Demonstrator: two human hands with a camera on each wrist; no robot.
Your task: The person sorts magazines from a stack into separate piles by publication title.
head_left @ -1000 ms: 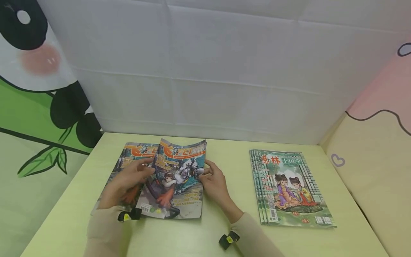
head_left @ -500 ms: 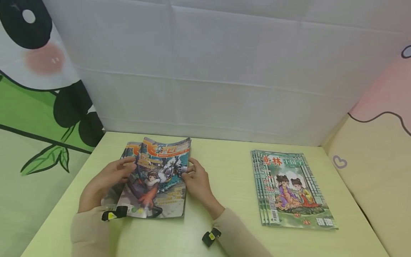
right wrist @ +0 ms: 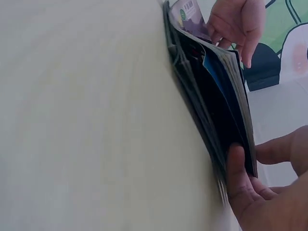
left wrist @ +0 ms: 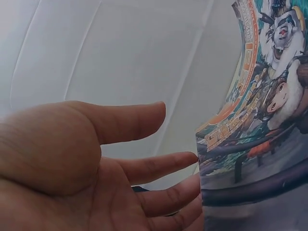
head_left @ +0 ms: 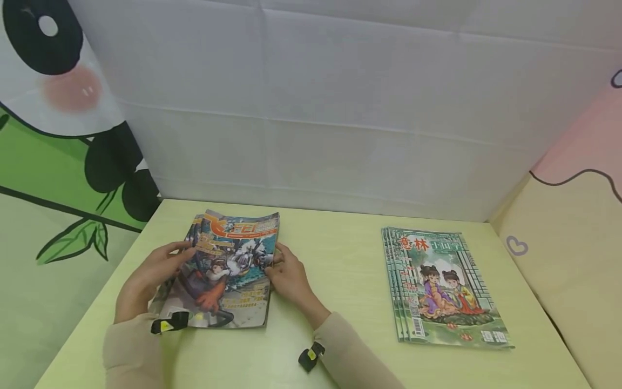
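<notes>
A comic-style magazine [head_left: 233, 281] with an orange title lies tilted up over other magazines [head_left: 191, 229] at the left of the table. My right hand [head_left: 291, 278] pinches its right edge; in the right wrist view, thumb and fingers [right wrist: 236, 166] straddle that edge, with a gap above the magazines [right wrist: 192, 106] beneath. At the left edge is my left hand [head_left: 153, 273]. The left wrist view shows the left hand [left wrist: 110, 163] with extended fingers, their tips touching the magazine's edge [left wrist: 207, 178], and the thumb standing apart.
A fanned stack of green magazines [head_left: 442, 292] lies at the right of the pale yellow table [head_left: 335, 259]. Behind the table rises a white cloth wall [head_left: 340, 135]. Painted panels [head_left: 87, 178] flank it on both sides.
Both hands have moved left with the top magazine, which now covers nearly all of the magazines under it. The green stack has stayed in place.
</notes>
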